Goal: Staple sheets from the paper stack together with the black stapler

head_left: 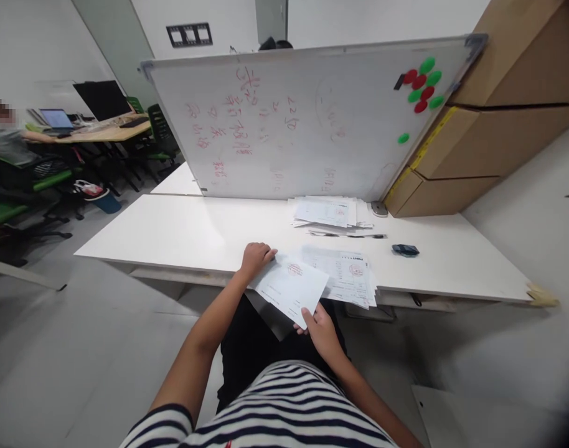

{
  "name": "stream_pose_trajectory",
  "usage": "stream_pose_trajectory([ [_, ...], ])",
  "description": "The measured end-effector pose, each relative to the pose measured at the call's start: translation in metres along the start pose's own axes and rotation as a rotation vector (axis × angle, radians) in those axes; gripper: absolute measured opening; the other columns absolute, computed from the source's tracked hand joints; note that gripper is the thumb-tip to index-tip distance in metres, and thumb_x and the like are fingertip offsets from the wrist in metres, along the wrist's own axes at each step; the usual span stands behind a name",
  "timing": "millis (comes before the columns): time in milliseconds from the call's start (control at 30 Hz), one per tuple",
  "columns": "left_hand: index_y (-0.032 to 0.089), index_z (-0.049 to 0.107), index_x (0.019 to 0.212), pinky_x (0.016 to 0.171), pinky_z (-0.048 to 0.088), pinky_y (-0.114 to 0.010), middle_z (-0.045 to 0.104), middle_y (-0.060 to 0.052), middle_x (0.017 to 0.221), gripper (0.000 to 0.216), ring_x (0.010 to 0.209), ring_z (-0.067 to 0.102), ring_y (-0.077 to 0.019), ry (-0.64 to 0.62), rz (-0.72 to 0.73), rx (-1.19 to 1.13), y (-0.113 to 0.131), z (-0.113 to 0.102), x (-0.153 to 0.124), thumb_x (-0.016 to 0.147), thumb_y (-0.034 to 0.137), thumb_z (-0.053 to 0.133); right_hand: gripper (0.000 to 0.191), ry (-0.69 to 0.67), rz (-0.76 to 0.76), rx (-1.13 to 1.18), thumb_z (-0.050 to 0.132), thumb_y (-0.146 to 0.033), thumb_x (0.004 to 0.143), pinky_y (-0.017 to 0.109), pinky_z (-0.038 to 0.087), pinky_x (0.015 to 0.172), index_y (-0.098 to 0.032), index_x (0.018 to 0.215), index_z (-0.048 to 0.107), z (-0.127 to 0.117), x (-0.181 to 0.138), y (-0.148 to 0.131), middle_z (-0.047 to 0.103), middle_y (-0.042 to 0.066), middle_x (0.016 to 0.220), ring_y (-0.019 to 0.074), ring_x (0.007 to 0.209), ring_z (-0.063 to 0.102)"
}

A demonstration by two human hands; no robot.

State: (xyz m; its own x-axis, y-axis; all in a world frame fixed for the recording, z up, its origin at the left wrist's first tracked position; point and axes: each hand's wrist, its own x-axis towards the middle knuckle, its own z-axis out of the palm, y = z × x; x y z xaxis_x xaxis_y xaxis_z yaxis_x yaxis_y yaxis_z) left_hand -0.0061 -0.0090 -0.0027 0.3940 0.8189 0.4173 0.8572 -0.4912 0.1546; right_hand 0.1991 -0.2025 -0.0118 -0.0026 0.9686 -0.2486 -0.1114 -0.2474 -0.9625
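A printed sheet of paper (289, 287) with a red stamp is held at a slant over the table's front edge. My left hand (256, 259) is closed on its upper left corner, fingers curled at the edge. At the lower right corner, my right hand (319, 328) pinches the paper, thumb on top and fingers beneath. Just right of the sheet, partly covered by it, lies a stack of printed papers (350, 277), also stamped in red. Farther back, a second paper pile (324, 213) rests against the whiteboard's foot.
A whiteboard (284, 155) with red writing and round magnets leans behind the white table (172, 224). Eyeglasses (347, 235), a small dark object (405, 250) and a computer mouse (378, 209) lie on the right. Cardboard boxes (494, 140) are stacked there. Another person sits at a far-left desk.
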Motion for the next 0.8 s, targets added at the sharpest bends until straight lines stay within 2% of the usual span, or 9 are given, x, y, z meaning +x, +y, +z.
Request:
stream_pose_trajectory([
  [167, 0.02, 0.059, 0.068, 0.072, 0.03, -0.035, 0.064, -0.005, 0.071, 0.041, 0.072, 0.056, -0.0194, -0.006, -0.039, -0.017, 0.005, -0.001, 0.0, 0.096, 0.042, 0.038, 0.043, 0.04, -0.011, 0.008, 0.058, -0.054, 0.082, 0.028, 0.047, 0.048, -0.016, 0.102, 0.057, -0.015, -0.003, -0.008, 0.068, 0.003, 0.071, 0.0156, 0.052, 0.059],
  [333, 0.02, 0.056, 0.066, 0.069, 0.028, -0.035, 0.063, -0.006, 0.069, 0.045, 0.071, 0.054, -0.0199, -0.007, -0.079, 0.026, 0.007, 0.003, 0.002, 0.097, 0.041, 0.032, 0.042, 0.222, -0.034, -0.023, 0.062, -0.054, 0.079, 0.026, 0.044, 0.046, -0.017, 0.097, 0.062, -0.053, -0.01, -0.019, 0.067, 0.002, 0.074, 0.014, 0.053, 0.056],
  [467, 0.02, 0.054, 0.066, 0.068, 0.026, -0.036, 0.062, -0.007, 0.07, 0.044, 0.071, 0.054, -0.0207, 0.022, -0.072, 0.071, 0.006, 0.008, 0.003, 0.097, 0.038, 0.031, 0.04, 0.358, -0.074, 0.054, 0.068, -0.052, 0.076, 0.023, 0.038, 0.043, -0.017, 0.097, 0.064, -0.086, -0.015, -0.027, 0.064, 0.0, 0.074, 0.0097, 0.05, 0.048],
  [600, 0.02, 0.053, 0.066, 0.069, 0.026, -0.037, 0.061, -0.007, 0.068, 0.042, 0.07, 0.053, -0.0211, 0.054, -0.064, 0.087, 0.005, 0.013, 0.001, 0.097, 0.035, 0.029, 0.042, 0.456, -0.106, 0.118, 0.071, -0.049, 0.074, 0.019, 0.031, 0.042, -0.017, 0.1, 0.065, -0.105, -0.016, -0.035, 0.065, 0.002, 0.083, 0.0075, 0.054, 0.043],
  [667, 0.02, 0.053, 0.066, 0.07, 0.027, -0.037, 0.06, -0.007, 0.068, 0.042, 0.07, 0.052, -0.0213, 0.079, -0.055, 0.08, 0.005, 0.015, -0.001, 0.097, 0.033, 0.027, 0.042, 0.474, -0.108, 0.131, 0.072, -0.048, 0.073, 0.019, 0.028, 0.042, -0.018, 0.101, 0.065, -0.109, -0.016, -0.037, 0.065, 0.002, 0.085, 0.0075, 0.055, 0.043],
  [800, 0.021, 0.052, 0.066, 0.07, 0.027, -0.038, 0.058, -0.007, 0.066, 0.041, 0.068, 0.05, -0.0216, 0.106, -0.029, 0.059, 0.005, 0.015, -0.003, 0.096, 0.03, 0.026, 0.038, 0.408, -0.106, 0.214, 0.075, -0.045, 0.071, 0.019, 0.025, 0.041, -0.018, 0.096, 0.066, -0.11, -0.017, -0.042, 0.062, 0.0, 0.076, 0.0063, 0.052, 0.037],
])
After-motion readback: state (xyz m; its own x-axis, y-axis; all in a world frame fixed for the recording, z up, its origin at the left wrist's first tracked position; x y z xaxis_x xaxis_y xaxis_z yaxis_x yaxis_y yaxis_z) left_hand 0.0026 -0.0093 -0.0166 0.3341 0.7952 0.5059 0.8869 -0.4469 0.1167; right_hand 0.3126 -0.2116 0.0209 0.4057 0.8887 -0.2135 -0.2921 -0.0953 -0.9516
